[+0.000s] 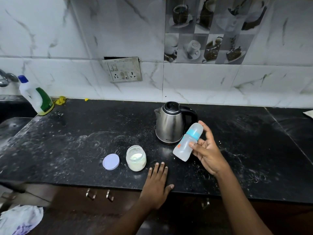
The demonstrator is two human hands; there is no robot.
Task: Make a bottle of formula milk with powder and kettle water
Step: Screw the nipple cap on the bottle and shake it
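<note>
My right hand [207, 151] holds a clear baby bottle [187, 143] with a blue collar and a cap, tilted above the black counter [76, 141]. Just behind it stands a steel electric kettle [171, 122] with a black lid and handle. An open glass jar [136, 158] of white powder sits at the front middle, with its lilac lid [111, 161] lying flat to its left. My left hand [156, 182] rests flat on the counter's front edge, right of the jar, fingers straight.
A white and green detergent bottle [38, 97] with a blue cap stands at the back left by a sink and tap [6, 78]. A wall socket panel [124, 70] is behind. Cabinet handles [100, 195] sit below the edge. A cloth [20, 219] lies at lower left.
</note>
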